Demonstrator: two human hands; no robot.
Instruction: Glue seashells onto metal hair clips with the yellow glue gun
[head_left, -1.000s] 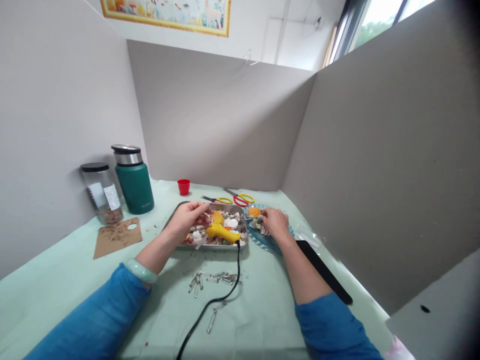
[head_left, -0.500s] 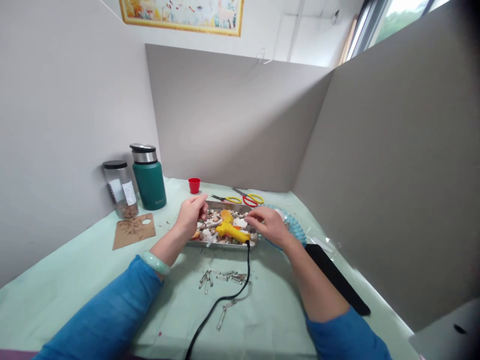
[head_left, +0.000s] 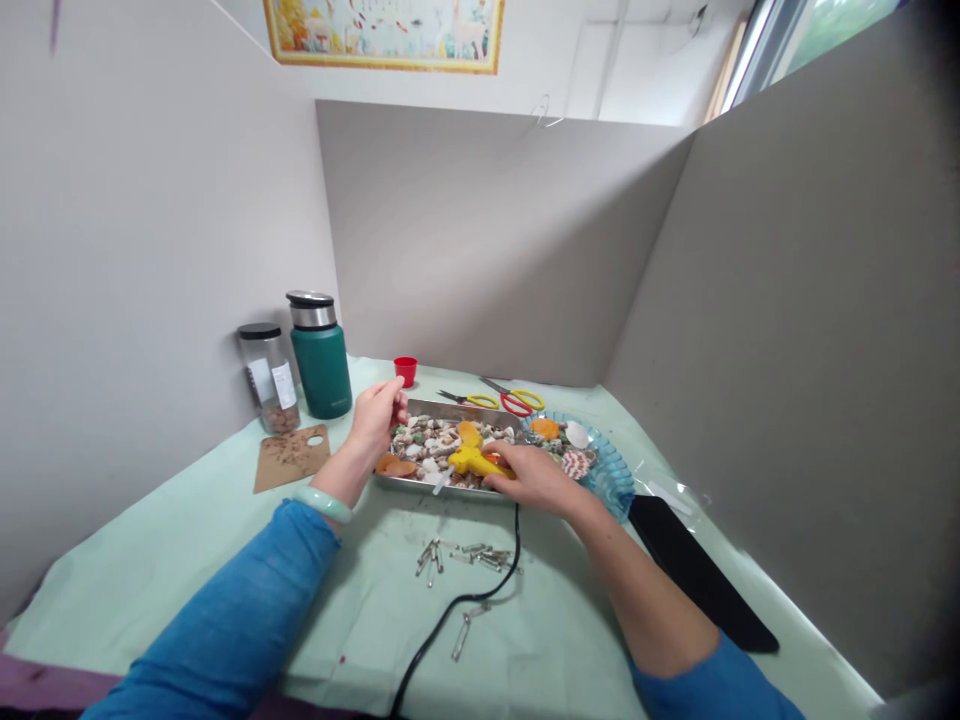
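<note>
My right hand (head_left: 534, 477) lies over the handle of a yellow hot glue gun (head_left: 472, 459), its fingers closed around it. The gun rests on shells in a metal tray (head_left: 442, 490), its pale nozzle pointing to the lower left. Beside the tray's left end, my left hand (head_left: 376, 422) is raised with its fingers curled in; whatever it may hold is hidden. Small shells (head_left: 426, 432) of mixed colours fill the tray. Right of it, a blue scalloped plate (head_left: 616, 478) bears an orange shell (head_left: 545, 429), a white one and a striped one.
Safety pins (head_left: 480, 555) lie in front of the tray, near the gun's black cord (head_left: 457, 600). Two pairs of scissors (head_left: 517, 402) and a red cup (head_left: 405, 371) stand behind. A green flask (head_left: 322, 365), a jar (head_left: 270, 385) and brown card (head_left: 291, 458) are left; a black strip (head_left: 701, 570) is right.
My right hand has come down from above the tray's right side onto the glue gun's handle. My left hand stays by the tray's left end. The view has shifted slightly.
</note>
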